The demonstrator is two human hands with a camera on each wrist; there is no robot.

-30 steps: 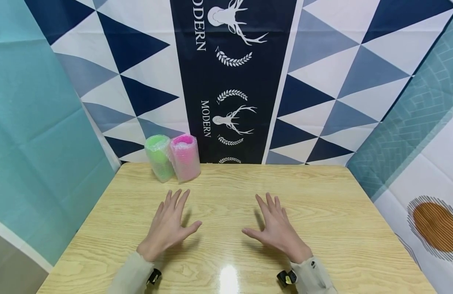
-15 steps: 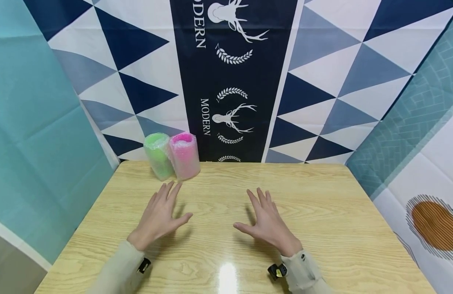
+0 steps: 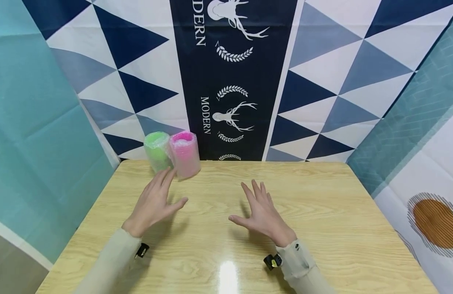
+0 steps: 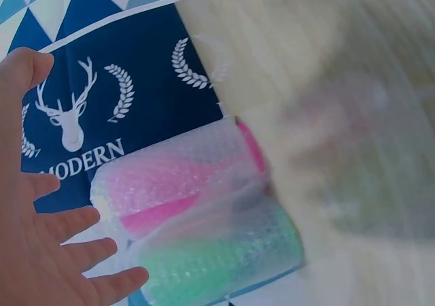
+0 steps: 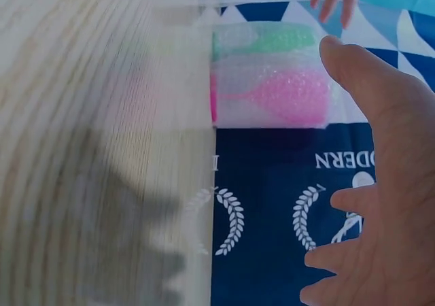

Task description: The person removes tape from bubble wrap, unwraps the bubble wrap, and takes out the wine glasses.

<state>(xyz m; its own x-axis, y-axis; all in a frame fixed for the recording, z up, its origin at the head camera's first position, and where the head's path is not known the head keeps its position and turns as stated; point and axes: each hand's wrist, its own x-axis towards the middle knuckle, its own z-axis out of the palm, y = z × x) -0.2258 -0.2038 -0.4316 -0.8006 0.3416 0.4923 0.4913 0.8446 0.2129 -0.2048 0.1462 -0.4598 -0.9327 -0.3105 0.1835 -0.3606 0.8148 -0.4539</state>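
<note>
Two bubble-wrapped goblet-shaped cups stand side by side at the table's far left: a green goblet (image 3: 157, 150) and a pink goblet (image 3: 184, 153). In the left wrist view the pink goblet (image 4: 170, 190) shows a wide bowl and a thin stem through the wrap; the green goblet (image 4: 217, 258) lies alongside. My left hand (image 3: 150, 203), fingers spread, reaches up to them. Its fingertips overlap the lower part of the green goblet; contact cannot be told. My right hand (image 3: 262, 214) hovers over the table's middle, fingers apart, holding nothing.
The wooden table (image 3: 322, 220) ends at a patterned cloth backdrop (image 3: 237, 81) just behind the goblets. A teal cloth (image 3: 46, 122) hangs at the left, and another patterned cloth (image 3: 432, 171) hangs at the right. Each wrist wears a small black camera (image 3: 272, 261).
Both hands have moved forward and somewhat left across the table. The left fingertips now overlap the green goblet in the head view. Both goblets stay in place.
</note>
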